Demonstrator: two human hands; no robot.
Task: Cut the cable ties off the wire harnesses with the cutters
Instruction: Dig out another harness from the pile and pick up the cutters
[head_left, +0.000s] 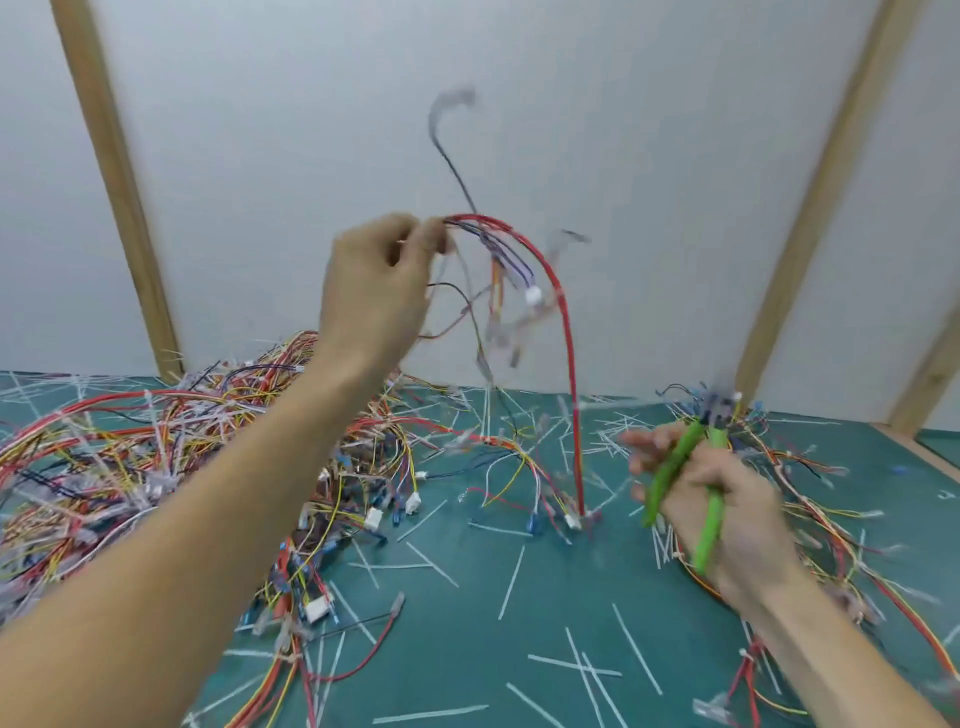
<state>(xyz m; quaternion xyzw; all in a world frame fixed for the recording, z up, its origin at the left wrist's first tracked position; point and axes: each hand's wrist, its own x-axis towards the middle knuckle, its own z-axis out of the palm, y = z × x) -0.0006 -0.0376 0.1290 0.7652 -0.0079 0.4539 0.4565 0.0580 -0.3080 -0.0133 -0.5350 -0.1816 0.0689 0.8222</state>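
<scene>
Left hand: the left hand (376, 283) is raised above the green cutting mat (467, 613); thumb and fingers pinch the top of a multicoloured wire harness with a thick red lead (563, 312); the forearm crosses in front of the large pile.

Held harness: it hangs from the pinch well above the mat; the red lead arches over and drops to the mat near its centre; thinner purple, orange and black wires and a small white plastic connector (533, 296) dangle beside it, blurred; one dark wire sticks up above the hand; whether a tie sits on this harness cannot be told.

Right hand: the right hand (727, 519) is low over the right part of the mat; its fingers curl round the green-handled cutters (698, 483); some fingertips are blurred.

Cutters: the handles are spread apart in the grip; the dark head points up and away, towards the mat's far right edge; the state of the blades is blurred and cannot be told.

Left pile: a large tangled heap of red, yellow, orange and black wire harnesses (156, 457) covers the mat's left side.

Right pile: a smaller spread of loose wire harnesses (831, 519) lies along the mat's right side, partly under the right hand.

Mat surface: many cut white cable-tie strips (511, 582) lie scattered across the mat's middle and near edge.

Backdrop: a pale grey wall panel with wooden battens (111, 171) stands behind the mat's far edge.
</scene>
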